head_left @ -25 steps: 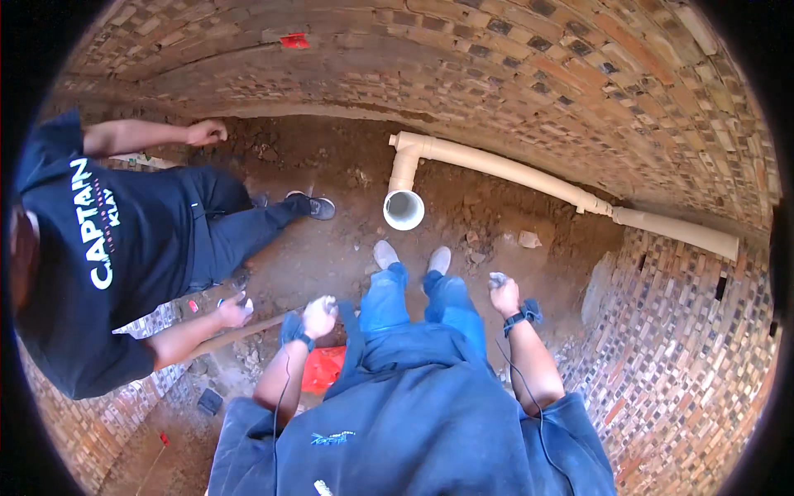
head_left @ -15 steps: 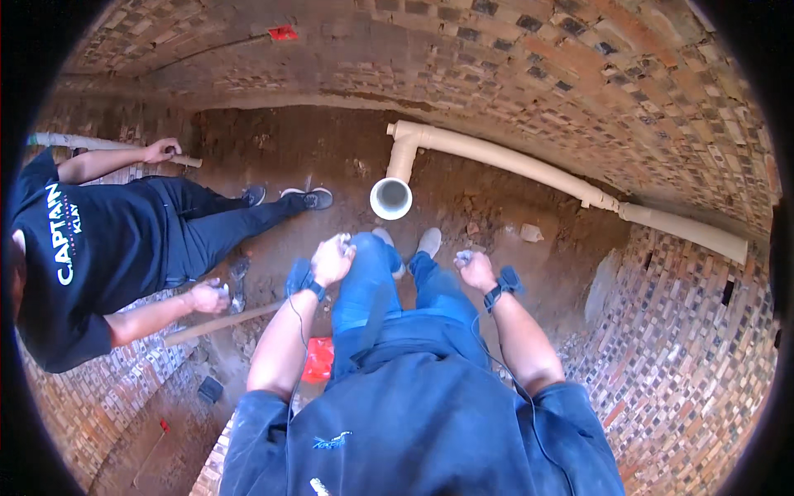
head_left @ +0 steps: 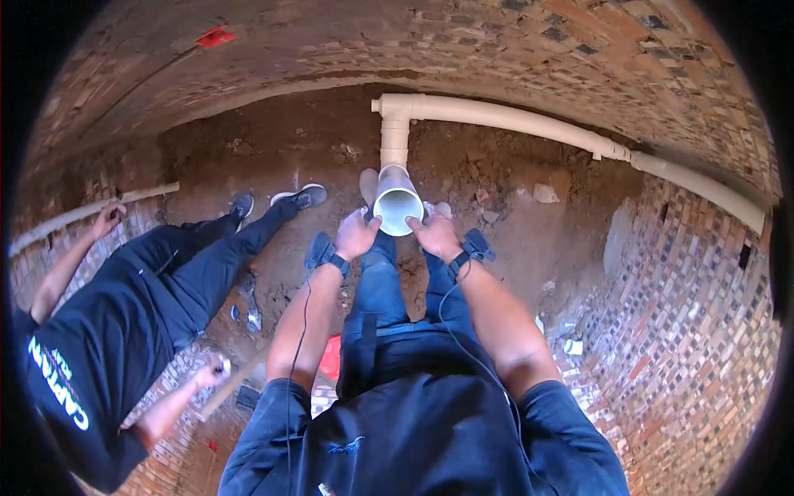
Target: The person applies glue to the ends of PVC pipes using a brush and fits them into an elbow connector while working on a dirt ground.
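A pale plastic pipe (head_left: 394, 178) rises toward me in front of my legs, its round open end facing up. Its lower part joins a tee fitting (head_left: 396, 107) on a long pipe (head_left: 496, 124) that runs along the wall to the right. My left hand (head_left: 357, 235) grips the upright pipe's rim from the left, thumb at the edge. Opposite it, my right hand (head_left: 436, 235) grips the rim from the right, thumb likewise at the edge. The fingers of both hands are partly hidden behind the pipe.
A co-worker (head_left: 107, 322) stands at the left, one hand near a thin pale pipe (head_left: 91, 217). A wooden handle (head_left: 227, 388) lies between us, beside a red object (head_left: 330, 357). Brick walls (head_left: 670, 331) surround the dirt floor (head_left: 273, 149); a brick piece (head_left: 545, 193) lies right of the pipe.
Both my hands have come together from either side of my legs and taken hold of the pipe's rim. The view has shifted, and the co-worker's arms have moved.
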A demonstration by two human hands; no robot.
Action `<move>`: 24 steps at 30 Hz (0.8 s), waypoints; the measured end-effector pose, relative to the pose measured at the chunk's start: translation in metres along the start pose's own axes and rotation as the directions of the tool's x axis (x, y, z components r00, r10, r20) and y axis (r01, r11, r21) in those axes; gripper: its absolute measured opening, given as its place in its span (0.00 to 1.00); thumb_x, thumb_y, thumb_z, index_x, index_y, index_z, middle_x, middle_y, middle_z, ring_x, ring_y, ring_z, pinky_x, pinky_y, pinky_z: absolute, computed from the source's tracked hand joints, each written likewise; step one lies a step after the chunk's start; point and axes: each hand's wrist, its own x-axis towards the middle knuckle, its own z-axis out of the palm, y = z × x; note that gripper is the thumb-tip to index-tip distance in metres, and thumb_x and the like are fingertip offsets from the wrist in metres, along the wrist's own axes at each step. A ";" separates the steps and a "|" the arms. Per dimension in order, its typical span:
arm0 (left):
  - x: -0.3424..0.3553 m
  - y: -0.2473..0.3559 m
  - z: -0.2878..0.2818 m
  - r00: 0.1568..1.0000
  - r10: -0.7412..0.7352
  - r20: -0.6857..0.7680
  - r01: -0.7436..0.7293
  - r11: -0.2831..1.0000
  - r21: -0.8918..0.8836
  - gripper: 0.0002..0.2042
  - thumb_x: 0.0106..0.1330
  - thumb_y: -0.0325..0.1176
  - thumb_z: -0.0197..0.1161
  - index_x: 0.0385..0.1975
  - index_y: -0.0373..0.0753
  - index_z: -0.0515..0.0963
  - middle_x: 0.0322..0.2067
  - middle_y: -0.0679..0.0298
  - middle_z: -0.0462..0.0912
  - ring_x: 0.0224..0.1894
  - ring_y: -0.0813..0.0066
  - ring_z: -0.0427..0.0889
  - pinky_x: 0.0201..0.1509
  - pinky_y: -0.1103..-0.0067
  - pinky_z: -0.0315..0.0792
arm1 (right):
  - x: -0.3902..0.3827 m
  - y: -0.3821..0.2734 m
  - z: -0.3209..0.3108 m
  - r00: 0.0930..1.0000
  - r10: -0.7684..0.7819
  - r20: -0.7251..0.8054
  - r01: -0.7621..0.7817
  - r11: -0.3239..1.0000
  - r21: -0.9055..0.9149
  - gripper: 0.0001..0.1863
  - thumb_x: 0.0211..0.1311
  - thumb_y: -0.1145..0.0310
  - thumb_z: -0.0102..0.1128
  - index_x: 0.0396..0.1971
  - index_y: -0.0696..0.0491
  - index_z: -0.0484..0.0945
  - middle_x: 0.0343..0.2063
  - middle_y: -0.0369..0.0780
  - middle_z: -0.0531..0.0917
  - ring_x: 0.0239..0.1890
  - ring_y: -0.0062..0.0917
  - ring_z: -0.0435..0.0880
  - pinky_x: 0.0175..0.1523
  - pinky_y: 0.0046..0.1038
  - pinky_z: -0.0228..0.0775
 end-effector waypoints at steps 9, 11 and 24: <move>0.033 0.003 0.004 0.978 0.081 0.191 -0.082 0.997 -0.002 0.22 0.68 0.45 0.50 0.46 0.30 0.77 0.46 0.39 0.81 0.52 0.39 0.78 0.57 0.56 0.71 | 0.030 0.007 0.048 0.973 0.196 -0.124 -0.219 0.952 -0.215 0.20 0.60 0.61 0.53 0.39 0.63 0.81 0.37 0.55 0.86 0.42 0.48 0.86 0.49 0.42 0.79; 0.035 0.009 0.010 0.971 0.074 0.226 -0.066 0.997 -0.040 0.22 0.68 0.43 0.50 0.46 0.29 0.77 0.46 0.38 0.80 0.52 0.39 0.78 0.58 0.56 0.70 | 0.034 0.019 0.056 0.973 0.194 -0.127 -0.220 0.943 -0.248 0.18 0.59 0.61 0.53 0.36 0.62 0.81 0.35 0.54 0.86 0.41 0.47 0.86 0.47 0.41 0.79; 0.059 -0.018 0.030 0.963 0.109 0.247 -0.099 0.994 -0.052 0.16 0.66 0.33 0.50 0.46 0.27 0.77 0.44 0.37 0.81 0.52 0.38 0.77 0.58 0.57 0.71 | 0.032 -0.011 0.048 0.921 0.306 -0.242 -0.343 0.930 -0.128 0.13 0.53 0.66 0.59 0.31 0.61 0.84 0.32 0.55 0.86 0.36 0.48 0.87 0.42 0.43 0.81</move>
